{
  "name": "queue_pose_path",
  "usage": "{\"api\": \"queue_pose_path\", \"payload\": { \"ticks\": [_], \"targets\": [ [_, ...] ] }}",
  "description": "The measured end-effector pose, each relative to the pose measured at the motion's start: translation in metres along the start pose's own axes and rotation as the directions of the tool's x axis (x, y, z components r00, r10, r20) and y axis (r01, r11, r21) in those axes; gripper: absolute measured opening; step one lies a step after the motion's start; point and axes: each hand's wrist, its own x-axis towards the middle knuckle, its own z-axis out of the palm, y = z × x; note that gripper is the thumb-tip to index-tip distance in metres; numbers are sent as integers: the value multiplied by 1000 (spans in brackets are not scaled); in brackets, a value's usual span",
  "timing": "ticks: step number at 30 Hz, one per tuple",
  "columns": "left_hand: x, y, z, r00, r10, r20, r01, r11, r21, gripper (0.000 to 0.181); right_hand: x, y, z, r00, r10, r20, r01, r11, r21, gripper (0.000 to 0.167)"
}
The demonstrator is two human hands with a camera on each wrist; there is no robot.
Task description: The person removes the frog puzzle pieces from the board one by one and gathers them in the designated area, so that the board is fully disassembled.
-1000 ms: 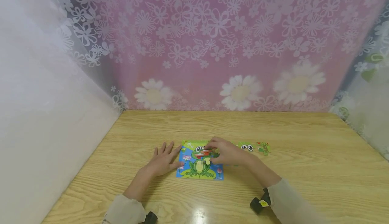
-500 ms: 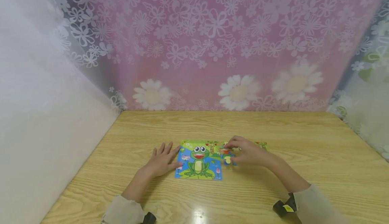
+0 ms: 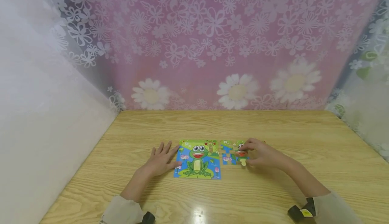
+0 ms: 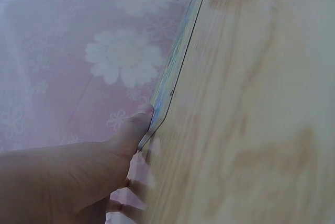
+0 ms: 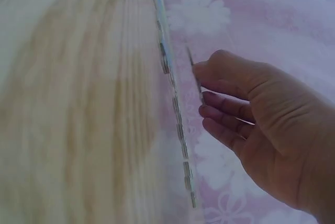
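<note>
- A flat cardboard-like jigsaw piece printed with a frog's red mouth and pale yellow belly (image 3: 242, 162) is over the right side of the loose pieces, held clear of the tabletop in the right wrist view.
- The right hand (image 3: 265, 155) has a pinching grip on it, between thumb and fingertips.
- Loose blue-and-green jigsaw pieces (image 3: 227, 159) lie just left of that hand; others are partly hidden behind it.
- Beside them is a square, colourful board picturing a green frog (image 3: 197, 165).
- The left hand's (image 3: 161, 160) grip is relaxed, fingers spread on the tabletop, thumb touching the board's left edge.
- Everything rests on a pale wood-grain tabletop (image 3: 170, 200).
- Light beige sleeves (image 3: 124, 210) and black wrist devices (image 3: 294, 213) frame the lower edge.
- Behind hangs pink fabric with white flowers (image 3: 188, 92).
</note>
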Motion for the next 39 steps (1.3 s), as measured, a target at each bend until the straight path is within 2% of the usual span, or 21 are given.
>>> {"api": "queue_pose_path", "payload": {
  "ticks": [6,12,27,39],
  "targets": [
    [-1,2,-1,1000,2,3,-2,1000,4,72,-9,11,1,1000,-6,-7,6,1000,-6,32],
    [-2,4,-3,1000,0,-3,0,1000,-1,71,-11,17,2,1000,9,16,-9,1000,-3,33],
    [-2,2,-1,1000,9,-3,-9,1000,-11,72,-13,22,4,1000,-15,17,16,999,-34,31],
    [-1,0,0,1000,8,-10,-9,1000,-8,72,-13,18,3,997,42,61,-44,999,19,33]
  ]
}}
